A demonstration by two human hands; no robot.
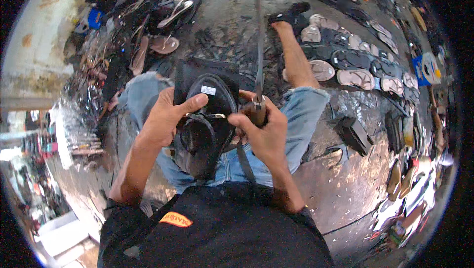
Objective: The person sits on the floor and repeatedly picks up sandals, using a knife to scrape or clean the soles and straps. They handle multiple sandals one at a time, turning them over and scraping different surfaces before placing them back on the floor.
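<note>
Black shirt [217, 236] nearest, two hands at one black sandal [220, 101] just beyond it
Left hand [170, 111] is clamped on the sandal's left side, thumb laid across the insole near a white label [208, 90], other fingers mostly hidden, forearm slanting up and inward. Right hand [269, 134] is wrapped around a brown-handled tool [257, 114], whose long thin shaft [259, 46] runs off beyond the knuckles; its thumb points left, the tip just beside the sandal's strap [200, 118], though whether it touches I cannot tell. The hands are apart, the sandal between them, above blue jeans [303, 115]; rows of other sandals [355, 79] lie beyond and to the right of the right hand
</note>
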